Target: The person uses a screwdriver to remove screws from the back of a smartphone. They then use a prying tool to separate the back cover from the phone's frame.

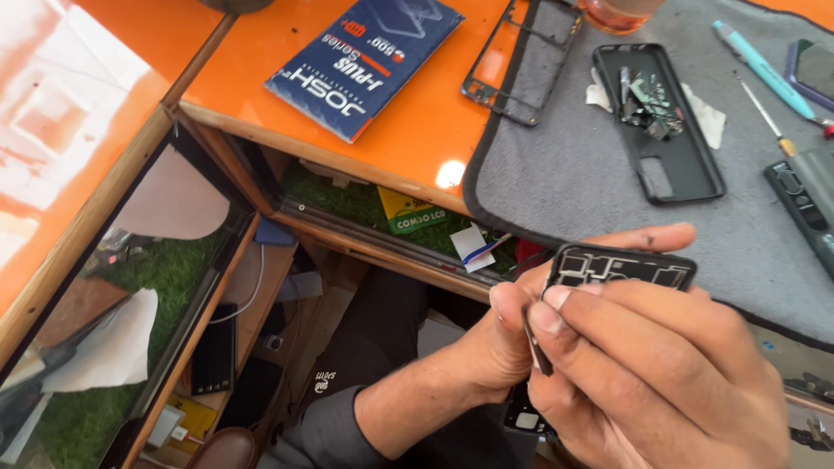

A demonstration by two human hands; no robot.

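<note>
My left hand [504, 334] holds a black phone body [621, 265] upright near the lower middle, its top edge with open slots showing above my fingers and its camera end [526, 421] below. My right hand [651, 373] lies over the phone, fingertips pinching a thin dark strip or tool [534, 343] against its side. Most of the phone is hidden by both hands.
A grey work mat [565, 182] on the orange bench [417, 130] carries a black phone case holding small parts [656, 117], a black frame [521, 61], a teal pen [760, 65] and a screwdriver [769, 117]. A blue box [365, 61] lies left. An open drawer [391, 217] sits below.
</note>
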